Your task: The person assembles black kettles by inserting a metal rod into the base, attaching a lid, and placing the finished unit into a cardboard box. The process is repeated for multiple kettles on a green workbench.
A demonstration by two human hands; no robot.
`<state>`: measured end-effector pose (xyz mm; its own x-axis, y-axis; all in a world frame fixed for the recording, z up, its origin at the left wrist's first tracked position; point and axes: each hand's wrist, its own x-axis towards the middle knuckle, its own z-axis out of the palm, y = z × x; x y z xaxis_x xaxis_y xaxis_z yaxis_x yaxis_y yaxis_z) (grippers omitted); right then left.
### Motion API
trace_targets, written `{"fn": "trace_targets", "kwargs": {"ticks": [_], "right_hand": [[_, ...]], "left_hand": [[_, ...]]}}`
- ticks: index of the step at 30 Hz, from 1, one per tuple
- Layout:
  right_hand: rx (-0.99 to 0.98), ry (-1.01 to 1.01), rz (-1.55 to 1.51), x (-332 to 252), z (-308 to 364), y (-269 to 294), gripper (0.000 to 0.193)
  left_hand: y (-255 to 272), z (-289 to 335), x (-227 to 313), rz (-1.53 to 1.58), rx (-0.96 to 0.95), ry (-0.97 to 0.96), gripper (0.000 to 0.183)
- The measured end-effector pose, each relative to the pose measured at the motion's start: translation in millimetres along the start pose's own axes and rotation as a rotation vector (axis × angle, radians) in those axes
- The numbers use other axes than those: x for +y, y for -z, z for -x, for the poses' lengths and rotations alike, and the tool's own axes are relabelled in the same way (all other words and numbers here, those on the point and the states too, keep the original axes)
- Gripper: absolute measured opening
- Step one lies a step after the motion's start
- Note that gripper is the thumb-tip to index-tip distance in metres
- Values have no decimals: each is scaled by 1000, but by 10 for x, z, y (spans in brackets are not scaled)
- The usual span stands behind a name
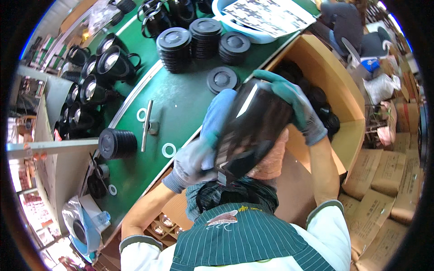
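A large glossy black mug (257, 122), blurred by motion, is tilted in front of my chest between both gloved hands. My right hand (293, 100), in a grey and green glove, is closed over its upper right end. My left hand (195, 159) grips the lower left side; its fingertips are smeared and partly hidden. A blue cloth (220, 108) lies against the mug's left side, just above my left hand. Nearest on the green bench (181, 108) is a flat round black lid (223, 80).
Black lids stand in stacks (174, 47) on the bench, with black mugs (115, 61) at the left. Washers (168, 150) and a metal rod (147, 126) lie nearer. A blue basin (262, 36) stands behind. An open carton (350, 122) of black items is at right, near stacked boxes (373, 221).
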<state>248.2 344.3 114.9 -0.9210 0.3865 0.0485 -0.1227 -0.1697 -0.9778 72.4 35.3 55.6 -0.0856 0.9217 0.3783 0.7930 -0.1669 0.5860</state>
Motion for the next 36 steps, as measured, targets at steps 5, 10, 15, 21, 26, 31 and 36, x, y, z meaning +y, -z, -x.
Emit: {"fn": "trace_targets", "kwargs": {"ticks": [5,10,15,21,26,31,36], "right_hand": [[-417,193,652,-39,166,-353,77],[-261,245,597,689,415,-535,88],[66,29,-3,962,511,-660,110],[289,-52,-478,978,532,-833,124],[189,-206,-604,1006,330,-526,69],[80,-190,-310,1273,-63,-384,47],[-22,-156,-973,1476,114,-397,48]], "left_hand": [[172,377,-978,-501,63,334,62],[208,688,-1745,-697,70,994,61],[359,207,-1337,-149,172,932,45],[371,-725,-74,185,-267,210,68],[198,-969,615,-210,-467,290,73],[-298,-1097,1176,-644,-495,622,80],[-281,-1054,1163,-525,-488,672,57]]}}
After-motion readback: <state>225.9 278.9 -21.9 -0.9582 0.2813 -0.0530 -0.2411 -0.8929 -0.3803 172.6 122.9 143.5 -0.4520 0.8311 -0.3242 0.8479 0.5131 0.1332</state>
